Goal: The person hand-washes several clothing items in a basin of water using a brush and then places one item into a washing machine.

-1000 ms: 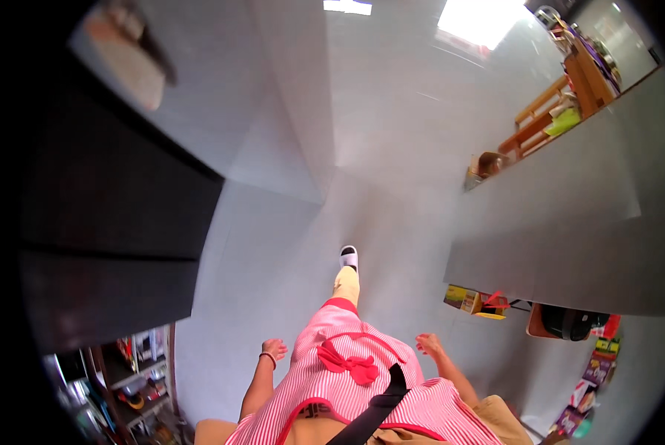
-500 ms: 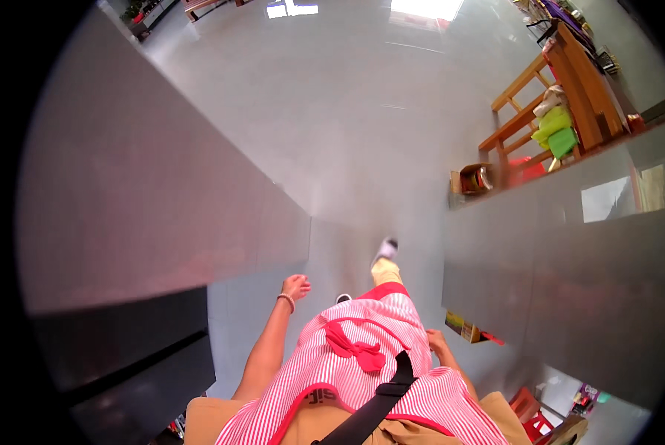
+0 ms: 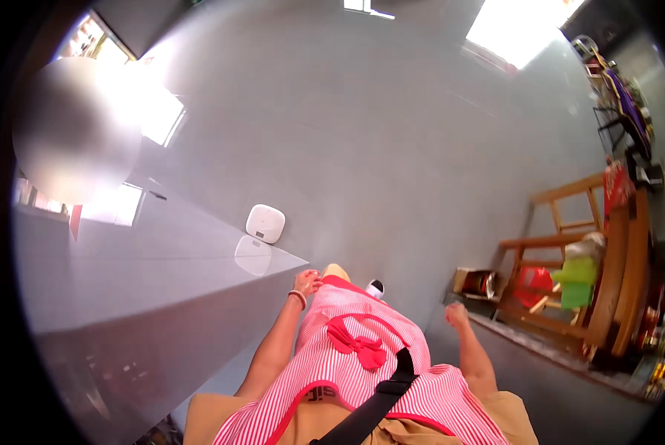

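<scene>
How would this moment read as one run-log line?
left hand: nothing visibly held, near striped apron; right hand: nothing visibly held; floor: white scale; right side: wooden furniture

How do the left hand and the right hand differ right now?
The left hand has a bracelet at its wrist; the right hand shows none.
In the picture, the left hand sits right at the edge of the striped apron; the right hand is clearly apart from it, just below the cardboard box.
Both appear to hold nothing.
</scene>
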Action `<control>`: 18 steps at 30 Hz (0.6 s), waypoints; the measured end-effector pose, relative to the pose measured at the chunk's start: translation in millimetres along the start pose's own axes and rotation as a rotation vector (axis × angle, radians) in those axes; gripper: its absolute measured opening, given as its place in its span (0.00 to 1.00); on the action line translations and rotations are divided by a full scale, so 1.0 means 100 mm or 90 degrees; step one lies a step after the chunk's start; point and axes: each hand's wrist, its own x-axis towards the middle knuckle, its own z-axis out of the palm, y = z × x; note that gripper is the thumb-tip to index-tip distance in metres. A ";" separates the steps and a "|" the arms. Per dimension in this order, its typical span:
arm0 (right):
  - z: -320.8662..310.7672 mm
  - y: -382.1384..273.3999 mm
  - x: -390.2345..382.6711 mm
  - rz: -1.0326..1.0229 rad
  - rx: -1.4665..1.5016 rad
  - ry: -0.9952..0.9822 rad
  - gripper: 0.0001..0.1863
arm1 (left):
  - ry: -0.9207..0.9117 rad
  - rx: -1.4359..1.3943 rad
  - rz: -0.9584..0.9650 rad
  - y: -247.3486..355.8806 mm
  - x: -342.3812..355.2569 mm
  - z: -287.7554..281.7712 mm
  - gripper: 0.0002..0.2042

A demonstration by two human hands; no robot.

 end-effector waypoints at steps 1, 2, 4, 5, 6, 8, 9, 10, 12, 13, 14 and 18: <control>-0.16 -0.05 0.43 -0.065 0.007 0.066 0.11 | 0.005 -0.010 -0.008 0.12 0.16 0.09 0.09; -0.27 -0.76 0.53 -0.092 -0.022 0.054 0.11 | 0.030 -0.053 -0.024 0.15 0.26 -0.11 0.08; -0.56 -1.44 1.07 -0.173 -0.047 0.039 0.11 | 0.059 -0.053 -0.010 0.49 0.52 -0.05 0.08; -0.61 -1.88 1.22 -0.189 -0.059 0.032 0.11 | 0.090 -0.042 0.007 0.63 0.64 -0.08 0.08; -0.60 -2.34 1.32 -0.198 -0.014 0.025 0.11 | 0.102 -0.062 0.014 0.76 0.78 -0.13 0.08; -0.51 -2.99 1.47 -0.231 0.027 -0.025 0.11 | 0.120 -0.113 -0.012 1.00 1.01 -0.20 0.09; -0.50 -3.36 1.54 -0.269 0.024 -0.066 0.12 | 0.130 -0.154 -0.031 1.23 1.14 -0.24 0.10; -0.45 -3.73 1.60 -0.273 0.004 -0.106 0.12 | 0.145 -0.162 -0.028 1.48 1.27 -0.34 0.11; -0.41 -4.23 1.66 -0.279 -0.032 -0.155 0.12 | 0.156 -0.178 -0.034 1.87 1.37 -0.42 0.10; -0.43 -4.47 1.69 -0.271 -0.053 -0.205 0.12 | 0.163 -0.178 -0.034 2.11 1.45 -0.50 0.09; -0.42 -4.63 1.66 -0.257 -0.080 -0.267 0.13 | 0.162 -0.193 -0.034 2.23 1.52 -0.61 0.10; -0.57 -5.28 2.10 -0.163 -0.083 -0.233 0.13 | 0.183 -0.245 -0.046 2.90 1.79 -0.95 0.09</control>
